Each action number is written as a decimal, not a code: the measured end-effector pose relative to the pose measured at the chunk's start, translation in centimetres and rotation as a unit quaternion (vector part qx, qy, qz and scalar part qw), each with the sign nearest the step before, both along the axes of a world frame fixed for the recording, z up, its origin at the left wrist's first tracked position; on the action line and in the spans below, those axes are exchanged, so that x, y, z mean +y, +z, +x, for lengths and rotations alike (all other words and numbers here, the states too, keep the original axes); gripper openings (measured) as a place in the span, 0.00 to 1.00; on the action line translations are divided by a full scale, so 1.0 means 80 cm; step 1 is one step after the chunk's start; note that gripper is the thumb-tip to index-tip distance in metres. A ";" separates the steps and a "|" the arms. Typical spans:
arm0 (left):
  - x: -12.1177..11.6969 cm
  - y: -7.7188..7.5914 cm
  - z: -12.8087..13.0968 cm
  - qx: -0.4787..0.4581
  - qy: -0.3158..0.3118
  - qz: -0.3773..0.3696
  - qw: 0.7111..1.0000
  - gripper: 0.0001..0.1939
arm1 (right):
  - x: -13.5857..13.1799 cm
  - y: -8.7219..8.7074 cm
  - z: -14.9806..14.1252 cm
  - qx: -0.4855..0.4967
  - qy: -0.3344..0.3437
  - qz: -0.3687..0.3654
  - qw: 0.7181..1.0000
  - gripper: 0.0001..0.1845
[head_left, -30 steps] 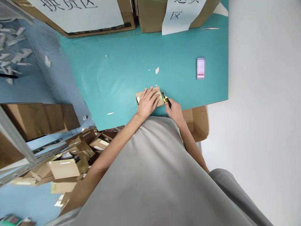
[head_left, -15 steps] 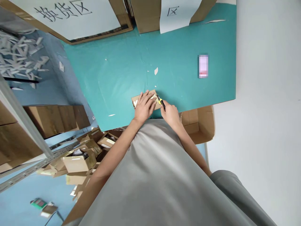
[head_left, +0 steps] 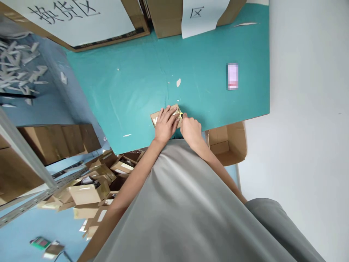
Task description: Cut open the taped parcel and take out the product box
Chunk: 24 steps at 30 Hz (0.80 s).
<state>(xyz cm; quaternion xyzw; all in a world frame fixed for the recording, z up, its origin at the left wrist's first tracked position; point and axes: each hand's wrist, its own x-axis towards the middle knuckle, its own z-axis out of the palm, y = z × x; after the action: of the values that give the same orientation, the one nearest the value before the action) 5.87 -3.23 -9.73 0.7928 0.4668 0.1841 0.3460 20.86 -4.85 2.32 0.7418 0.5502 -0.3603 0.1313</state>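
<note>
A small brown cardboard box [head_left: 156,116] with shiny tape lies near the front edge of the teal table [head_left: 141,83]. My left hand [head_left: 165,124] lies flat on top of it, fingers spread. My right hand [head_left: 191,130] is closed round a yellow and black utility knife [head_left: 181,115], of which only the tip shows at the box's right end. My grey shirt hides the table's front edge below the hands.
Large cardboard boxes [head_left: 81,22] with paper signs stand at the table's back. A phone [head_left: 232,76] lies at the right. An open carton [head_left: 227,142] sits below the table's right front. Several small boxes [head_left: 89,185] are piled on the floor at the left, beside a metal shelf [head_left: 24,163].
My right hand has moved left along the box with the knife, which is now mostly hidden. My left hand stays on the box.
</note>
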 end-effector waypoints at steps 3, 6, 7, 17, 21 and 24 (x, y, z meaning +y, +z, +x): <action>-0.001 0.000 0.000 0.008 -0.002 0.001 1.000 0.18 | -0.010 0.005 -0.001 -0.005 0.002 -0.013 1.000 0.23; -0.001 -0.001 0.000 0.011 -0.005 0.008 1.000 0.18 | -0.016 0.005 0.002 -0.009 -0.008 -0.023 1.000 0.22; -0.001 -0.002 0.000 0.011 -0.005 0.010 1.000 0.18 | -0.015 0.004 0.003 -0.007 -0.011 -0.024 1.000 0.22; -0.004 -0.006 -0.005 0.022 -0.012 0.017 1.000 0.16 | -0.020 -0.010 0.008 0.005 -0.013 -0.016 1.000 0.22; -0.005 -0.004 -0.006 0.033 -0.013 0.014 0.999 0.17 | -0.011 -0.031 0.017 0.007 -0.006 -0.032 0.999 0.21; -0.002 -0.003 -0.008 0.043 -0.008 0.024 0.999 0.19 | -0.020 -0.030 0.031 0.037 0.009 -0.022 0.999 0.21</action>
<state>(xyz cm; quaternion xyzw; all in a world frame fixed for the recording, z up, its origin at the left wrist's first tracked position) 5.25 -3.37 -9.98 0.8119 0.4701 0.1586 0.3078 23.32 -6.46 -0.06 0.7201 0.5531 -0.3983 0.1302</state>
